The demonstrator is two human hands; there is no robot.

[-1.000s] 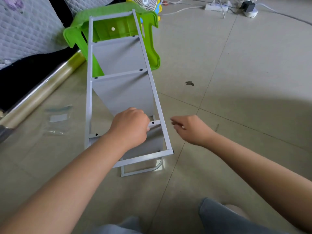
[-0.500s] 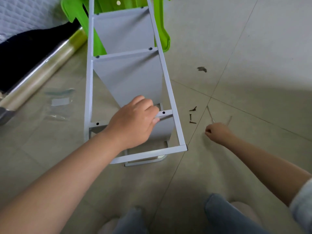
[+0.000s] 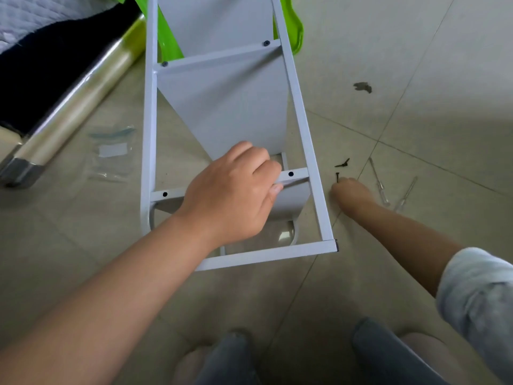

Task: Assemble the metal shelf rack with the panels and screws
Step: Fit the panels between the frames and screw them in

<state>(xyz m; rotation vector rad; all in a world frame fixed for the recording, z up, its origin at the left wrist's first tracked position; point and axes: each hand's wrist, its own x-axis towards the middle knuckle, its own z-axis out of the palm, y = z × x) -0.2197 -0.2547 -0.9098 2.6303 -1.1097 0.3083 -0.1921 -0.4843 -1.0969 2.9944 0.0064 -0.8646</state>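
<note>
The white metal shelf rack (image 3: 301, 126) lies on its side on the tiled floor, with grey panels (image 3: 230, 107) fixed between its side frames. My left hand (image 3: 233, 190) grips the lowest crossbar (image 3: 295, 173) of the upper frame, fingers curled over it. To the right of the rack, my right hand (image 3: 351, 194) is down on the floor, its fingertips at a black screw (image 3: 337, 177). More black screws (image 3: 342, 163) lie just beyond it. Whether the fingers hold the screw is hidden.
Two clear-handled screwdrivers (image 3: 379, 184) lie on the floor right of my right hand. An empty plastic bag (image 3: 112, 154) lies left of the rack. A green plastic stool (image 3: 295, 29) props the rack's far end. A shiny roll (image 3: 69, 112) lies at left. My knees (image 3: 372, 354) are at the bottom.
My right hand moved from beside the rack out to the right, then back toward the black screws on the floor. My left hand kept its grip on the crossbar. The view tilted down.
</note>
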